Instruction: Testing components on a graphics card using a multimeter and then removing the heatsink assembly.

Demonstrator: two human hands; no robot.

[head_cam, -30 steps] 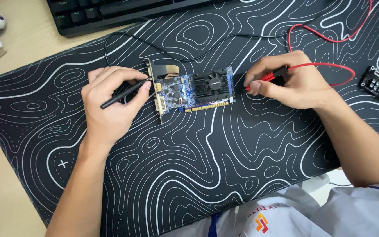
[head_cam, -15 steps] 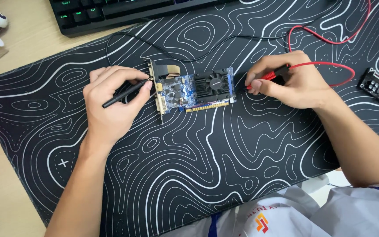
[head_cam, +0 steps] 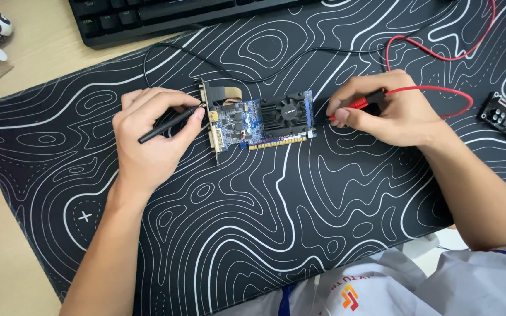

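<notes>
Currently left hand (head_cam: 147, 137) pinches black probe (head_cam: 168, 124), tip at the metal bracket (head_cam: 211, 120) of the blue graphics card (head_cam: 259, 120). Right hand (head_cam: 387, 111) pinches red probe (head_cam: 355, 105) at the card's opposite end. Card lies flat on patterned black mat (head_cam: 253, 222) covering the surface; keyboard (head_cam: 165, 14) beyond.

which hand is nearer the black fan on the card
Right. The right hand with its red probe sits just past the card's edge nearest the black fan; the left hand with the black probe is at the far bracket end.
</notes>
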